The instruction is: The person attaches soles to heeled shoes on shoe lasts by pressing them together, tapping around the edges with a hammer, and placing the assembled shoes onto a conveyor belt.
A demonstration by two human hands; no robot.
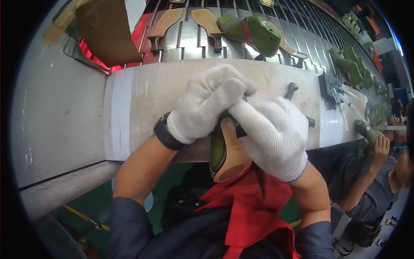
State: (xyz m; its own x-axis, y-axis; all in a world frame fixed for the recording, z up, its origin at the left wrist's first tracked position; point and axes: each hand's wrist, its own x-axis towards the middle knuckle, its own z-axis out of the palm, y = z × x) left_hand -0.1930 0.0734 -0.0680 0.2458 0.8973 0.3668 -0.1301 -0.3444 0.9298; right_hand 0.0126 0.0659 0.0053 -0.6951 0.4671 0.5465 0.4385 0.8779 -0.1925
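Note:
A tan shoe sole on a green shoe last stands at the table's near edge, its lower end against my red apron. White knit gloves cover both hands, which meet over the sole's far end. My left hand is closed, its fingers pinched together; what they hold is hidden. Just right of the sole, my right hand is curled round a dark-handled tool, whose end sticks out past the glove. Its thumb side reaches toward the left fingertips. Beyond the right hand lies a metal-headed tool.
Across the far side runs a metal roller conveyor carrying tan soles with heels and a green last. A brown board leans at the far left. At right are a dark block and a co-worker's hand holding a green last.

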